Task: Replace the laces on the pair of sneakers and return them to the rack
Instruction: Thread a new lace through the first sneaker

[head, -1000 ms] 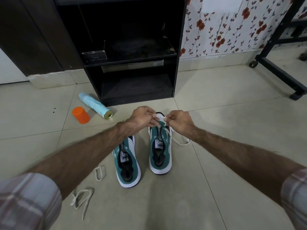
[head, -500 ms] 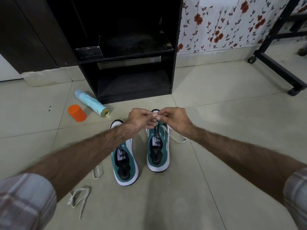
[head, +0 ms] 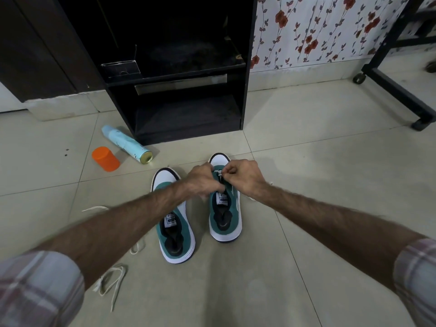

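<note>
Two green and white sneakers stand side by side on the tiled floor, toes pointing at the rack. Both my hands are over the front eyelets of the right sneaker (head: 225, 215). My right hand (head: 240, 178) pinches the tip of a white lace (head: 220, 173) there. My left hand (head: 204, 181) has its fingers curled on the shoe's front, against the lace; what exactly it grips is hidden. The left sneaker (head: 175, 227) has no lace and is partly covered by my left forearm. The black rack (head: 188, 90) stands open straight ahead.
Loose white laces (head: 111, 282) lie on the floor at the lower left. A light blue spray can (head: 126, 143) lies on its side by an orange cap (head: 105, 159), left of the rack. A black wheeled frame (head: 398, 90) stands at the right.
My hands came together and dropped lower onto the right sneaker's front eyelets. The loop of lace beside the shoe is now mostly behind my right wrist.
</note>
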